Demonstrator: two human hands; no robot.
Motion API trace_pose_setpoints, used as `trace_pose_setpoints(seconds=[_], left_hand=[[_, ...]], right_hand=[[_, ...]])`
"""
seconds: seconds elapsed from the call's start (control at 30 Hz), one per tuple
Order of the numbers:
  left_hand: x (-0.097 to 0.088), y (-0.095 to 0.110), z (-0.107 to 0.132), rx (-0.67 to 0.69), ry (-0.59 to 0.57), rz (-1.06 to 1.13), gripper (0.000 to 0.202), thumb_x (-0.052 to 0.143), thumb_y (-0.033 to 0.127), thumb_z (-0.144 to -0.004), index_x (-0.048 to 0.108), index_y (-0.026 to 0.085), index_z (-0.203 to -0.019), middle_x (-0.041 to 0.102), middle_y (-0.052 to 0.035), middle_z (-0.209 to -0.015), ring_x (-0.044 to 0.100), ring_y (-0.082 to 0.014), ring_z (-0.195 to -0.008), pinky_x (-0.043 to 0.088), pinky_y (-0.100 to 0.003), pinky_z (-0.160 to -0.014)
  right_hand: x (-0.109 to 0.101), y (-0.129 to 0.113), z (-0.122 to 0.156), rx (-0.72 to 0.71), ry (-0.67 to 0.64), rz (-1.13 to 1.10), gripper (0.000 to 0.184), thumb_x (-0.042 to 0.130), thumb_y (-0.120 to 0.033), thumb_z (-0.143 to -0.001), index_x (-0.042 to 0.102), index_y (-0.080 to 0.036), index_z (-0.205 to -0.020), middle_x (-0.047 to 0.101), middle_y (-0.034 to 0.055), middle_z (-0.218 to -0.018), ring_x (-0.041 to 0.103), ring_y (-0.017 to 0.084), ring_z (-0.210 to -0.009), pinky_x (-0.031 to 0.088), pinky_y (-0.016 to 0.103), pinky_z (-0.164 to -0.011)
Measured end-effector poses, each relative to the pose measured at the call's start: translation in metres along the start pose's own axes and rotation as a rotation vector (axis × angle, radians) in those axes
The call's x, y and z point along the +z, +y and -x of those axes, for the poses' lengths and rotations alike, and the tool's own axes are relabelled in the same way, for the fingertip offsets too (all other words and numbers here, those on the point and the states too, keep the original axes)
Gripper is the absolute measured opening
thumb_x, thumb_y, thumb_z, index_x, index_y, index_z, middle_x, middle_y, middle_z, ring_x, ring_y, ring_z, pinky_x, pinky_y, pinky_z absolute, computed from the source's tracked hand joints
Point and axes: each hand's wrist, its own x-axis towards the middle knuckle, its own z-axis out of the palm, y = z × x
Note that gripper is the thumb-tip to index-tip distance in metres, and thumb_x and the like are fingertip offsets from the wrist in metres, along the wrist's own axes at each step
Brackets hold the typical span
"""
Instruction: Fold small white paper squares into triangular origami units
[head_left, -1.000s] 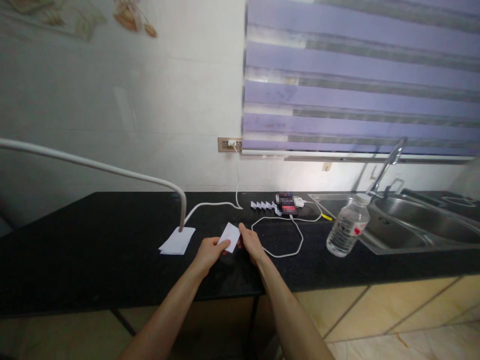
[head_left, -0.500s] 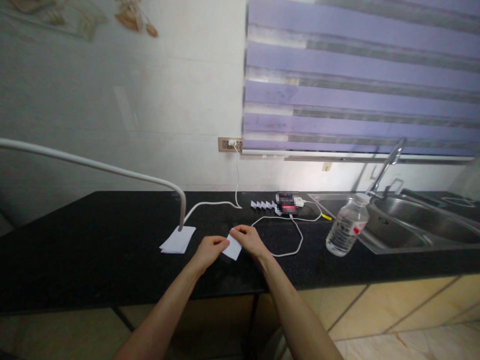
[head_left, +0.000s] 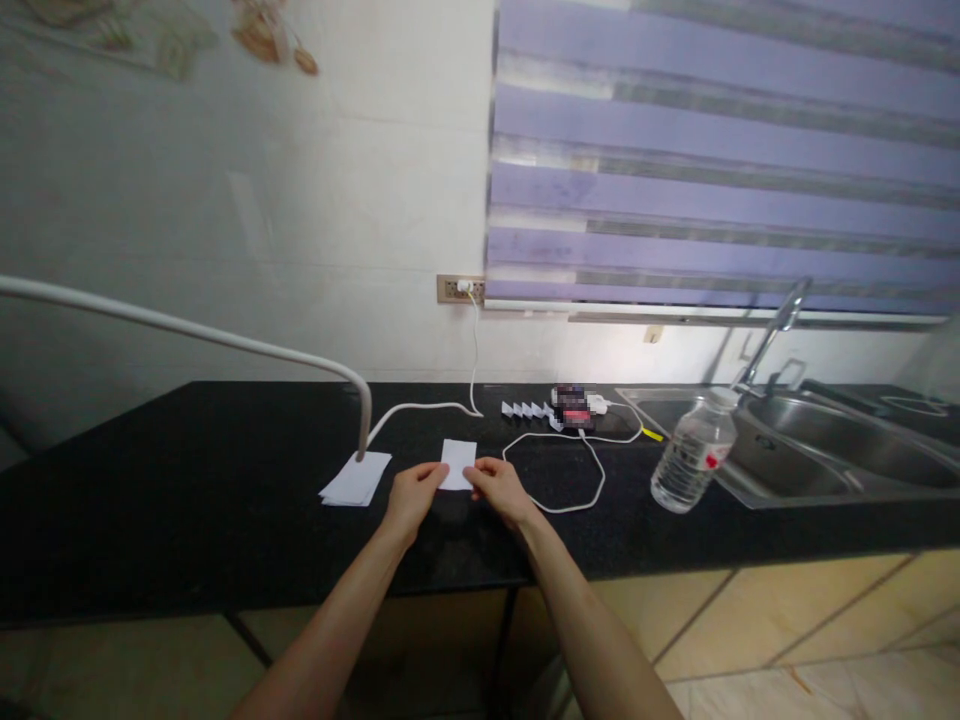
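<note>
A small white paper piece (head_left: 458, 462) stands roughly upright over the black countertop (head_left: 187, 500). My left hand (head_left: 412, 497) pinches its lower left edge and my right hand (head_left: 499, 491) pinches its lower right edge. Both hands are closed on it, close together near the counter's front. A stack of white paper sheets (head_left: 355, 480) lies just left of my left hand. Several small folded white paper pieces (head_left: 527, 409) sit in a row farther back.
A white bent lamp arm (head_left: 225, 340) stands on the paper stack. A white cable (head_left: 559, 490) loops right of my hands toward a phone (head_left: 574, 407) and a wall socket (head_left: 459, 289). A clear water bottle (head_left: 694, 452) stands beside the steel sink (head_left: 817, 440).
The paper went from tilted between my hands to held upright with its face toward me. My right hand shifted from its top edge down to its lower right edge.
</note>
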Motion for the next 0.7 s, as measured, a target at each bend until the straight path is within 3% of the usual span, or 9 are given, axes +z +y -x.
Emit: trace_pose_setpoints(seconds=[0.1, 0.27, 0.4, 0.6, 0.7], left_hand=[[0.0020, -0.0012, -0.0013, -0.055, -0.073, 0.066, 0.031, 0.065, 0.037, -0.059, 0.069, 0.011, -0.077, 0.069, -0.0068, -0.073, 0.058, -0.0161, -0.064, 0.044, -0.026, -0.060], [0.0013, -0.0027, -0.0008, -0.108, -0.043, 0.109, 0.029, 0.066, 0.035, -0.057, 0.069, 0.011, -0.073, 0.067, -0.0061, -0.070, 0.058, -0.0141, -0.060, 0.045, -0.025, -0.058], [-0.0015, -0.0017, 0.0004, -0.139, -0.090, 0.084, 0.029, 0.065, 0.035, -0.058, 0.069, 0.011, -0.075, 0.067, -0.0064, -0.071, 0.057, -0.0144, -0.061, 0.044, -0.024, -0.056], [-0.0033, 0.0028, -0.0002, -0.145, -0.103, 0.066, 0.023, 0.064, 0.031, -0.056, 0.068, 0.013, -0.069, 0.064, -0.0027, -0.063, 0.055, -0.0125, -0.058, 0.043, -0.023, -0.055], [-0.0032, 0.0060, 0.0014, -0.155, -0.165, 0.072, 0.021, 0.062, 0.033, -0.058, 0.067, 0.013, -0.065, 0.060, -0.0002, -0.057, 0.053, -0.0116, -0.055, 0.042, -0.023, -0.054]], right_hand=[[0.0026, -0.0017, 0.0000, -0.002, 0.029, 0.020, 0.017, 0.060, -0.028, -0.066, 0.056, -0.013, -0.060, 0.050, -0.0042, -0.050, 0.044, 0.006, -0.043, 0.034, 0.019, -0.043], [0.0011, 0.0016, -0.0006, 0.065, -0.016, -0.034, 0.013, 0.060, -0.026, -0.064, 0.057, -0.013, -0.062, 0.052, -0.0039, -0.052, 0.045, 0.007, -0.044, 0.037, 0.019, -0.046], [-0.0038, 0.0041, 0.0003, 0.070, -0.062, 0.000, 0.009, 0.058, -0.022, -0.064, 0.059, -0.013, -0.063, 0.052, -0.0037, -0.051, 0.045, 0.006, -0.045, 0.036, 0.019, -0.046], [-0.0039, -0.0008, 0.0012, 0.009, -0.051, -0.014, 0.019, 0.060, -0.025, -0.063, 0.063, -0.014, -0.078, 0.056, -0.0024, -0.058, 0.044, 0.007, -0.048, 0.036, 0.019, -0.047], [-0.0019, -0.0018, 0.0011, -0.032, -0.050, -0.020, 0.019, 0.060, -0.025, -0.063, 0.064, -0.014, -0.078, 0.055, -0.0025, -0.058, 0.044, 0.007, -0.049, 0.036, 0.019, -0.047]])
